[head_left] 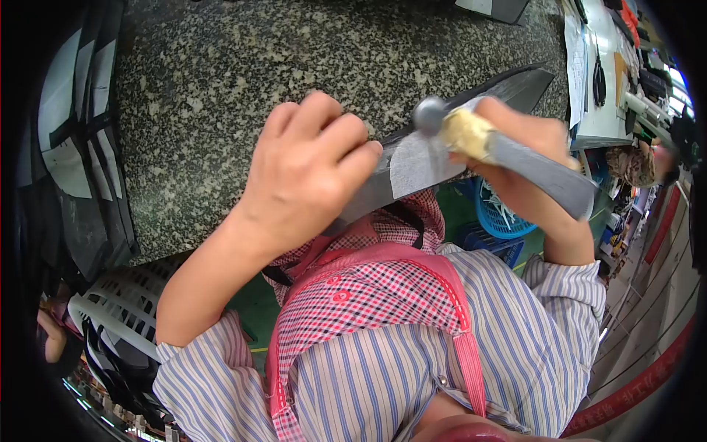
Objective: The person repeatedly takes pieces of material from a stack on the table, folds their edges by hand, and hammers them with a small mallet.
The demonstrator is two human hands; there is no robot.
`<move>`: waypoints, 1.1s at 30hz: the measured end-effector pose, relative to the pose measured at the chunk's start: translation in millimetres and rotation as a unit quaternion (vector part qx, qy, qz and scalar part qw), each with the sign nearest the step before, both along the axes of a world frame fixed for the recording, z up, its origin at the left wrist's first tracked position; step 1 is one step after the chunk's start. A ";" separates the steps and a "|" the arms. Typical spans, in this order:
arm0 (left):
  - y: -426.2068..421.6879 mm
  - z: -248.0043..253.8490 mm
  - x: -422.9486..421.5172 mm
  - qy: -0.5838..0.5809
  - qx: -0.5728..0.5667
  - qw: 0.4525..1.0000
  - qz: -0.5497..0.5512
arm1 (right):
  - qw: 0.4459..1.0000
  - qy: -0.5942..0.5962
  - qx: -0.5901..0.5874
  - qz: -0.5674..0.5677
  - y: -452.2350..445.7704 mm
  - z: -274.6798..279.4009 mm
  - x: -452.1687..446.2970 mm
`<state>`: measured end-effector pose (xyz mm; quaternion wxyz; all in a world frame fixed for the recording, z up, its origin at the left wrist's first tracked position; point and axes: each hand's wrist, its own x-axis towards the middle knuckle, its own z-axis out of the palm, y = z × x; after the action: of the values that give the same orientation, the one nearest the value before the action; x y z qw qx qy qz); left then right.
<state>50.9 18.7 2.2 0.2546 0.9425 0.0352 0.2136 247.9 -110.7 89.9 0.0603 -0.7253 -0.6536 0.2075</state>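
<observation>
My right hand (515, 151) is closed round a hammer (530, 158) with a round metal head and yellow wrapping near it; the hammer is slightly blurred. Beneath the hammer head lies a dark, flat piece (375, 191) with a light grey patch (420, 163), along the near edge of the speckled stone table (221, 96). My left hand (309, 162) rests over the left part of this piece, its fingers curled. What those fingers grip, if anything, is hidden.
Stacked dark pieces with light patches (81, 155) stand at the left. Below them is a white basket (118, 302). A blue basket (501, 210) sits below the table edge at the right. Papers (576, 74) and a white surface (607, 88) are at upper right.
</observation>
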 end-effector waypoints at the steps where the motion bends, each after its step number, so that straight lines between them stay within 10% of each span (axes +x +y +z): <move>1: -2.2 -0.1 1.5 -0.019 0.032 0.999 0.006 | 0.999 -0.009 0.047 -0.020 0.2 6.9 1.6; 26: 24.8 -3.7 -26.1 0.003 0.037 0.999 -0.021 | 0.995 0.004 0.097 0.014 15.5 -1.2 -28.2; 33: 34.6 -3.0 -34.3 0.007 -0.019 0.998 0.056 | 0.995 0.049 -0.044 0.069 27.3 -12.8 -31.7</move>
<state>16.6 53.3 -0.8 0.2595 0.9357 0.0936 0.2199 216.2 -83.4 77.1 0.0459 -0.6695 -0.6887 0.2745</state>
